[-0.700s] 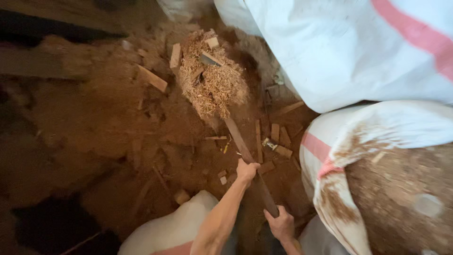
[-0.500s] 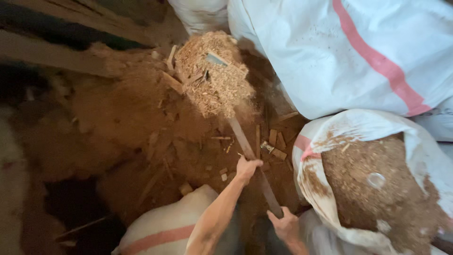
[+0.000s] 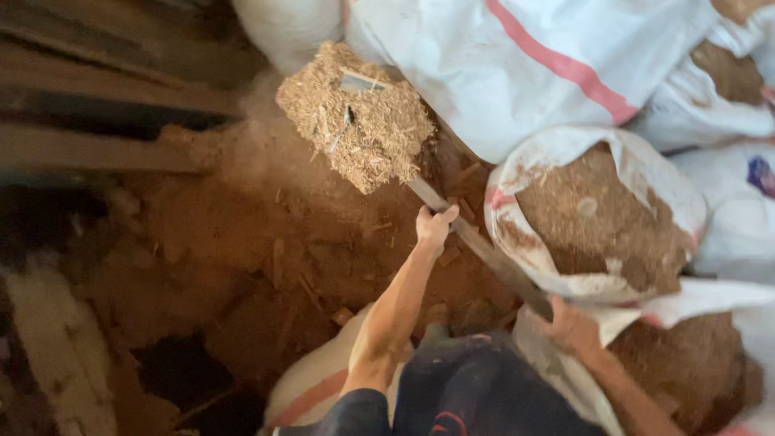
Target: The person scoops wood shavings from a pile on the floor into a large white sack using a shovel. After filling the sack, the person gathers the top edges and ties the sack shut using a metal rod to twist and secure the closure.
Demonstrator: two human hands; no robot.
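Raised higher than before, the shovel point(image 3: 476, 242), gripped by left hand point(image 3: 434, 226) and right hand point(image 3: 571, 327), carries heaped sawdust point(image 3: 359, 117) beside the open sack point(image 3: 597, 218); tilting could spill it onto the floor point(image 3: 242, 234).

Long-handled shovel point(image 3: 476, 242), held in both hands and raised clear of the ground, running diagonally from lower right to upper left. Handle dark, flat-looking and straight, gripped about midway by the left hand point(image 3: 434, 226) and at its near end by the right hand point(image 3: 571, 327). Blade hidden under a heaped load of sawdust point(image 3: 355, 117): pale tan, coarse and fibrous, mixed with thin slivers and 1 small flat grey chip near the top. Load piled high, roughly level, hanging over brown dirt just left of a white sack with a pink stripe. Blade's own shape and colour not visible.
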